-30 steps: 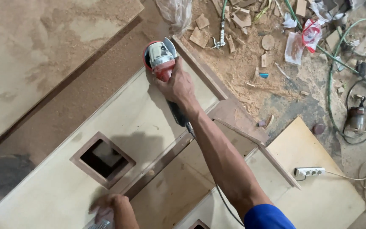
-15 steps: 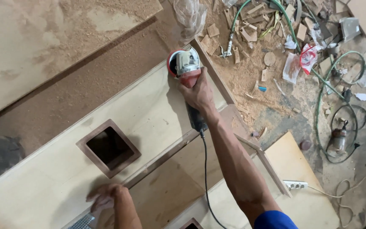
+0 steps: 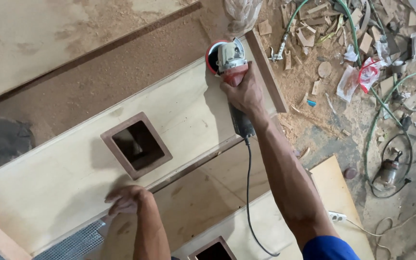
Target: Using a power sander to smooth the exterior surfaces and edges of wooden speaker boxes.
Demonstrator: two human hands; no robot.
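My right hand (image 3: 243,92) grips a red and grey angle grinder (image 3: 228,60) with a sanding disc, pressed on the far end of a long pale plywood panel (image 3: 68,168). The grinder's black cord (image 3: 248,192) trails back along my forearm. My left hand (image 3: 125,198) lies flat, fingers spread, on the panel's near edge, just below a square cut-out with a brown frame (image 3: 136,144).
Sawdust covers the floor around the panel. Wood offcuts (image 3: 309,33), a plastic bag (image 3: 242,14), a green hose (image 3: 376,120) and a white power strip (image 3: 336,216) lie to the right. Another panel with a cut-out (image 3: 213,250) lies nearer me. Wire mesh (image 3: 75,243) sits bottom left.
The view has shifted, so panel and cut-out sit further right in frame. My right hand stays on the grinder at the panel's far end; my left hand has come fuller into view on the near edge.
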